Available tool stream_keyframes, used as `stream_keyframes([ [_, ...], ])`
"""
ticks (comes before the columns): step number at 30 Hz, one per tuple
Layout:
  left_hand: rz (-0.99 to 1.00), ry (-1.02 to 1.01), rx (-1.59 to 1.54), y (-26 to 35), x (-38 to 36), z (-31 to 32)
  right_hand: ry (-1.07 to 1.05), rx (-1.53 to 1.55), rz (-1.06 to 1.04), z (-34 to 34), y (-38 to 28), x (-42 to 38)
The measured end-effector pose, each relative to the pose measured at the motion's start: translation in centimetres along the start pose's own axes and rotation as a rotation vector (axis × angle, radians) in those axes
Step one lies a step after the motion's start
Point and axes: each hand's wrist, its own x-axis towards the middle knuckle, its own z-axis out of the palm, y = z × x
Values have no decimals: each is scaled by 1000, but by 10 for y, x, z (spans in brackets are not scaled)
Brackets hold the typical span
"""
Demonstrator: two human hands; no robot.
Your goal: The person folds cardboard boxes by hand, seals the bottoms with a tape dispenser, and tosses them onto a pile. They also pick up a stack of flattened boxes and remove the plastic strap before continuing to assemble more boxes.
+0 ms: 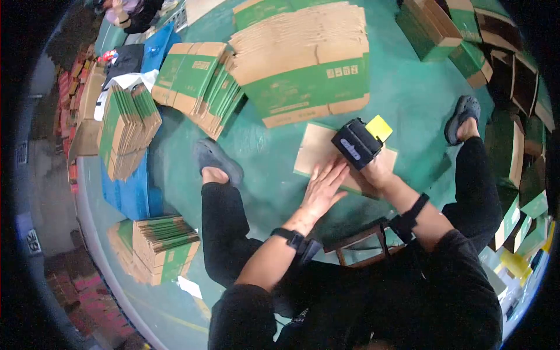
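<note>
A flat piece of cardboard [313, 149] with green edges lies on the green floor between my legs. My left hand [325, 188] rests on its near edge, palm down, with the fingers stretched out. Above the right part of the cardboard, my right hand [378, 170] is wrapped round a black tape dispenser [357, 143], which hides most of its fingers. A yellow piece [378, 128] sticks out at the dispenser's far right side. The dispenser covers part of the cardboard. Whether it touches the surface I cannot tell.
A large stack of folded green and brown cartons [309, 87] stands just beyond the cardboard. More folded cartons [129, 128] are at the left. Open boxes [427, 29] line the right. A blue bin [125, 192] stands left. Another person [134, 13] is at the top left.
</note>
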Motion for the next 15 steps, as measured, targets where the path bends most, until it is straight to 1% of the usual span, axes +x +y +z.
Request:
stream_keyframes([
  [1, 41, 101, 61, -7, 4, 9, -240, -213, -18, -7, 13, 0],
  [2, 32, 123, 57, -4, 12, 7, -483, -432, -36, -19, 14, 10],
  [4, 41, 239, 82, 8, 24, 7, -298, -181, -185, -56, 0, 44],
  [5, 16, 253, 84, 11, 26, 9, -318, -81, -288, -77, -15, 71],
  [6, 4, 268, 70, 12, 23, 12, -470, -67, -216, -95, -33, 99],
  [7, -10, 237, 75, 13, 19, 15, -451, -20, -198, -99, -45, 120],
  [8, -23, 207, 82, 13, 14, 17, -550, 130, -65, -106, -66, 144],
  [10, -24, 214, 56, 12, 10, 16, -568, 338, 26, -88, -89, 174],
  [12, -42, 232, -5, 14, 14, 15, -739, 241, 165, -59, -97, 195],
  [13, -36, 218, -23, 13, 14, 15, -699, 219, 119, -41, -100, 198],
  [14, -30, 228, -31, 12, 15, 13, -718, 235, 100, -20, -104, 202],
  [15, -28, 229, -42, 11, 14, 13, -792, 168, 146, -1, -107, 207],
])
